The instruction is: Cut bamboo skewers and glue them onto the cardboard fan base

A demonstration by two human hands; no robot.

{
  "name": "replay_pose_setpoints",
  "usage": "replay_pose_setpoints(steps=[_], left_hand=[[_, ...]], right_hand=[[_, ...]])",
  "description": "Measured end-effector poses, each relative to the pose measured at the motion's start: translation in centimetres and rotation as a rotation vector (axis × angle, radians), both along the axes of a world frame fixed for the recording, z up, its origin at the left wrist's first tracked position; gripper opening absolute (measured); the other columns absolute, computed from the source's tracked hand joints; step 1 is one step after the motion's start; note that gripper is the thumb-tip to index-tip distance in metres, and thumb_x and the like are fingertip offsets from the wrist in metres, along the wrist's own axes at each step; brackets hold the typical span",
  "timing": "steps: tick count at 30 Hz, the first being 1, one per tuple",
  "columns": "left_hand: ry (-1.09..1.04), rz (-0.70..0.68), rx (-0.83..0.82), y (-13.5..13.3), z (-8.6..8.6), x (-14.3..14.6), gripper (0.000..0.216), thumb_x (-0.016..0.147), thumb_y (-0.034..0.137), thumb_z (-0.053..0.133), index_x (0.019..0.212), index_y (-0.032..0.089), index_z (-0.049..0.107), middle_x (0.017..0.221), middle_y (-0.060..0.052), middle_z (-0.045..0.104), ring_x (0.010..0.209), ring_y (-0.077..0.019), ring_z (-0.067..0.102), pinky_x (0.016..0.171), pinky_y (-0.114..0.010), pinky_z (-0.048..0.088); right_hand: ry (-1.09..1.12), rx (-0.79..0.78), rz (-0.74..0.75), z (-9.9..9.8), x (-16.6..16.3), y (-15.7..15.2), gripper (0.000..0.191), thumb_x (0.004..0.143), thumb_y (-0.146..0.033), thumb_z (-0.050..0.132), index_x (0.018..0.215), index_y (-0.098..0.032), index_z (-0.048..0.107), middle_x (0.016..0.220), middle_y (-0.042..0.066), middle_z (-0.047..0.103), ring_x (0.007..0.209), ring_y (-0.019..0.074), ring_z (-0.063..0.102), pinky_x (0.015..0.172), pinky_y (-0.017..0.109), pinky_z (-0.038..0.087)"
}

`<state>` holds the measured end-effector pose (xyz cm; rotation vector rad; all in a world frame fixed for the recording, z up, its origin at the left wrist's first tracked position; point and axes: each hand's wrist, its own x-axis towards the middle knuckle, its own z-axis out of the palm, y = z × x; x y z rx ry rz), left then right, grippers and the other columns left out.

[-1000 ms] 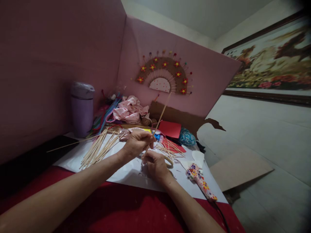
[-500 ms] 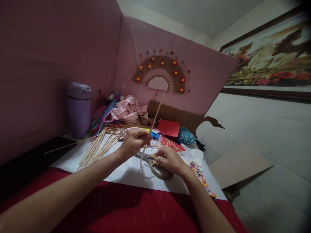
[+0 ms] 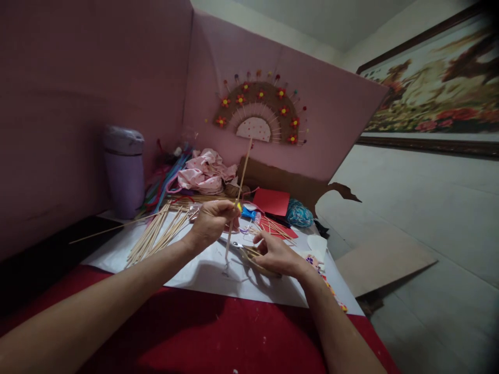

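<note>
My left hand pinches a thin wooden stick between thumb and fingers. The stick stands nearly upright with a slight lean, its lower end close to the white sheet. My right hand is curled on the gold-coloured handles of a pair of scissors, hiding part of them. The scissors' blades point left, passing beside the stick below my left hand; whether they touch it I cannot tell. A bundle of similar wooden sticks lies on the sheet to the left.
A purple bottle stands at the left. Crumpled pink fabric, red paper and blue yarn lie behind my hands. A flower-decorated cardboard arch is on the pink panel. Red cloth covers the near edge.
My right hand has taken hold of the scissors, whose handles have tipped up and look narrower. The stick in my left hand is more upright, its top shifted left.
</note>
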<state>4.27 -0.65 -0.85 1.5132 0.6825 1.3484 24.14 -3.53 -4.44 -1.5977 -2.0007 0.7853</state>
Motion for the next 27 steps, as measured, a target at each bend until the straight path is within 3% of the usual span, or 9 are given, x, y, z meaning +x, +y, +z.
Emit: replay_pose_setpoints(steps=[6,9,12,17,21,27], left_hand=[[-0.025,0.000,0.010,-0.1,0.1,0.0,0.021,0.069,0.027,0.060,0.055,0.012,0.058,0.050,-0.001,0.057,0.046,-0.0098,0.054,0.043,-0.021,0.044],[-0.039,0.031,-0.013,0.1,0.3,-0.5,0.023,0.069,0.029,0.062,0.055,0.012,0.058,0.048,-0.001,0.057,0.043,-0.0094,0.053,0.042,-0.021,0.044],[-0.026,0.005,-0.061,0.5,0.6,-1.5,0.023,0.068,0.032,0.064,0.058,0.011,0.058,0.046,-0.001,0.057,0.040,-0.0097,0.052,0.038,-0.020,0.041],[-0.041,-0.069,-0.183,1.2,0.6,-2.6,0.026,0.066,0.034,0.067,0.057,0.013,0.055,0.039,0.003,0.049,0.031,-0.0083,0.044,0.032,-0.019,0.034],[-0.084,-0.109,-0.252,1.3,0.6,-2.7,0.030,0.064,0.033,0.068,0.053,0.013,0.049,0.039,0.007,0.037,0.030,-0.0007,0.024,0.032,-0.016,0.011],[0.031,-0.129,-0.276,1.2,0.7,-2.7,0.025,0.066,0.030,0.063,0.052,0.013,0.052,0.038,0.007,0.031,0.032,-0.0017,0.019,0.035,-0.019,0.006]], right_hand=[[0.319,-0.194,-0.037,0.6,1.2,0.3,0.039,0.063,-0.020,0.068,0.099,-0.016,0.054,0.062,-0.005,0.054,0.046,0.0067,0.047,0.041,0.018,0.030],[0.468,-0.197,-0.098,1.2,1.3,0.3,0.043,0.065,-0.032,0.069,0.102,-0.018,0.053,0.061,-0.005,0.052,0.041,0.0051,0.040,0.037,0.018,0.027],[0.580,-0.130,-0.111,1.6,1.0,0.0,0.039,0.067,-0.045,0.065,0.092,-0.019,0.051,0.058,-0.007,0.045,0.040,0.0056,0.037,0.037,0.019,0.028],[0.564,-0.088,0.102,1.8,0.0,-0.7,0.049,0.061,-0.057,0.066,0.086,-0.020,0.046,0.068,-0.002,0.050,0.052,0.0088,0.042,0.044,0.020,0.034],[0.515,-0.071,0.155,1.3,-0.8,-0.7,0.053,0.059,-0.054,0.072,0.091,-0.021,0.045,0.068,-0.003,0.051,0.053,0.0082,0.041,0.045,0.018,0.030],[0.459,0.037,0.148,1.2,-1.4,-0.8,0.047,0.067,-0.055,0.065,0.092,-0.020,0.048,0.069,-0.001,0.054,0.051,0.0076,0.039,0.043,0.018,0.029]])
